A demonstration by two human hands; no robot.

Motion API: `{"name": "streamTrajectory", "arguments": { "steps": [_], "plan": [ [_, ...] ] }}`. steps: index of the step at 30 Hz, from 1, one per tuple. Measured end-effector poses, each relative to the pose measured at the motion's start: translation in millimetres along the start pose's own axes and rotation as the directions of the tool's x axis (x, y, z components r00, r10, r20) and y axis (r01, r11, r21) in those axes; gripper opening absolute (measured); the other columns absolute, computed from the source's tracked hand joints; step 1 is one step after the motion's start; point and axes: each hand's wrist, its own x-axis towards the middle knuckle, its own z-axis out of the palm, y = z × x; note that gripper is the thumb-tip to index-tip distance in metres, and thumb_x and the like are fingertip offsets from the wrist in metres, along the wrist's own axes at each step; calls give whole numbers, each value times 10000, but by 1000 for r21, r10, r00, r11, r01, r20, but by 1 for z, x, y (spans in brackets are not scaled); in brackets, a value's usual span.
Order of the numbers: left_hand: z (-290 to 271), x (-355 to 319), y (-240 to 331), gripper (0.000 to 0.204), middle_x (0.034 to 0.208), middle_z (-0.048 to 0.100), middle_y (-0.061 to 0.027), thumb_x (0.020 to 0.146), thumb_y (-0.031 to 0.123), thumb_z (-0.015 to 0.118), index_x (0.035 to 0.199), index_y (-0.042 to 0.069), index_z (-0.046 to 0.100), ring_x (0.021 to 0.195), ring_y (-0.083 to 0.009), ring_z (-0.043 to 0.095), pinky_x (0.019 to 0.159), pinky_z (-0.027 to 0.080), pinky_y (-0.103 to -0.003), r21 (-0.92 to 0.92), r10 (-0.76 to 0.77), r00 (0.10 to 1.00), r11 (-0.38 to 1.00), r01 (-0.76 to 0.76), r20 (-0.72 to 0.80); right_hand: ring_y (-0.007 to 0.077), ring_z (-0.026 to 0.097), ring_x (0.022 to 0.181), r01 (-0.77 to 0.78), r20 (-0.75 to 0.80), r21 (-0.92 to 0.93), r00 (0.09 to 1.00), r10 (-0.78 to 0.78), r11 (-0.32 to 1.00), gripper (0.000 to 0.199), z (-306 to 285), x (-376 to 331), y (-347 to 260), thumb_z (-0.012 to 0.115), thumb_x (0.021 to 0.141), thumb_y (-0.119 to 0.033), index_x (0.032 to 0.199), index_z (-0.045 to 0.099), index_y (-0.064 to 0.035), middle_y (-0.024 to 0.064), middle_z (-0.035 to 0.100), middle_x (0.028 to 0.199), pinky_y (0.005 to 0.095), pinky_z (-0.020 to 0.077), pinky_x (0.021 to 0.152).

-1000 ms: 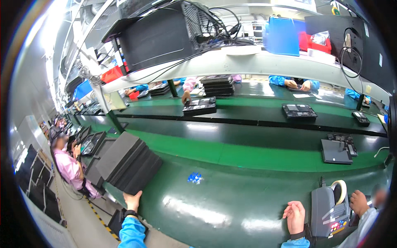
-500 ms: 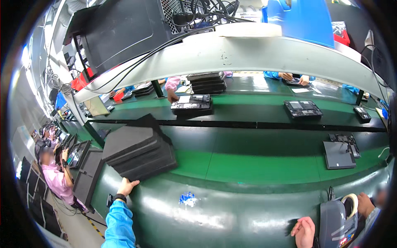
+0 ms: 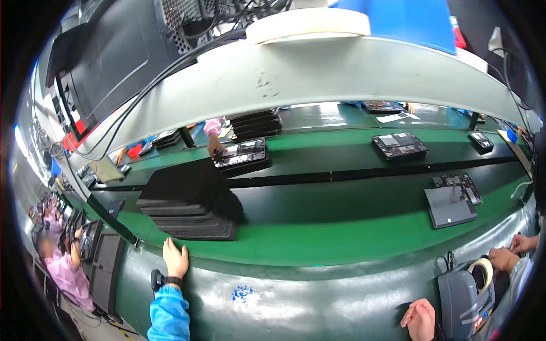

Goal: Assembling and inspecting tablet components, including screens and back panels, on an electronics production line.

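Note:
A tall stack of black foam trays (image 3: 190, 199) stands on the green belt at the left. My left hand (image 3: 176, 258), in a blue sleeve with a dark band at the wrist, is just in front of the stack's near edge. Its fingers point at the stack and the thumb is spread; whether the fingertips touch the foam I cannot tell. At the lower right my right hand (image 3: 419, 319) rests over the bench with its fingers loosely curled in and nothing visible in them. Beside it stands a grey tabletop device (image 3: 459, 301) with a roll of pale tape on it.
A grey panel (image 3: 449, 207) overlaps an opened electronic unit at the right of the belt. More opened units (image 3: 400, 146) sit on the far belt, where another person's hand (image 3: 215, 146) touches one. A white shelf beam (image 3: 341, 65) crosses above. Another person's hands (image 3: 505, 258) are at right.
The stack of foam trays, askew and tilted before, now stands more upright and evenly aligned. My left hand has moved forward at its front edge. The whole view has shifted slightly.

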Motion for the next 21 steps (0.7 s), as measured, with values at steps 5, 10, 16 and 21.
{"name": "streamTrajectory", "arguments": {
  "steps": [5, 10, 16, 21],
  "plan": [
    [-67, -55, 41, 559, 1267, 444, -244, 787, 29, 585, 1295, -54, 366, 1206, -383, 414, 1022, 334, -431, -284, 56, 998, 958, -50, 12, 195, 559, 604, 38, -37, -45, 999, -40, 998, 152, -6, -5, 3, 483, 933, -179, 917, 576, -60, 79, 568, 697, 322, 449, 545],
    [-150, -83, 108, 383, 1218, 495, -134, 890, -2, 457, 1269, 2, 401, 1003, -204, 577, 844, 476, -310, -890, -177, 977, 417, 183, 118, 126, 474, 468, 185, -55, -230, 978, -202, 955, 144, -13, 1, 29, 459, 924, -143, 886, 534, -26, 62, 510, 592, 246, 398, 432],
    [-242, -109, 256, 301, 1217, 484, -102, 905, 92, 485, 1192, 8, 457, 1024, -203, 548, 816, 473, -316, -999, -351, 935, 9, -41, -42, 69, 511, 564, 261, 116, -526, 965, -236, 810, 115, -10, 1, 45, 483, 924, -79, 911, 571, -5, 27, 568, 648, 213, 407, 516],
    [-309, -105, 314, 306, 1219, 507, -83, 886, 57, 457, 1190, 27, 473, 1116, -208, 471, 925, 387, -383, -850, -614, 783, -356, -388, -100, 179, 624, 683, 333, 135, -738, 925, -355, 586, 157, -8, -3, 49, 540, 899, -155, 924, 631, -30, 98, 660, 767, 300, 488, 630]
  ]
}}
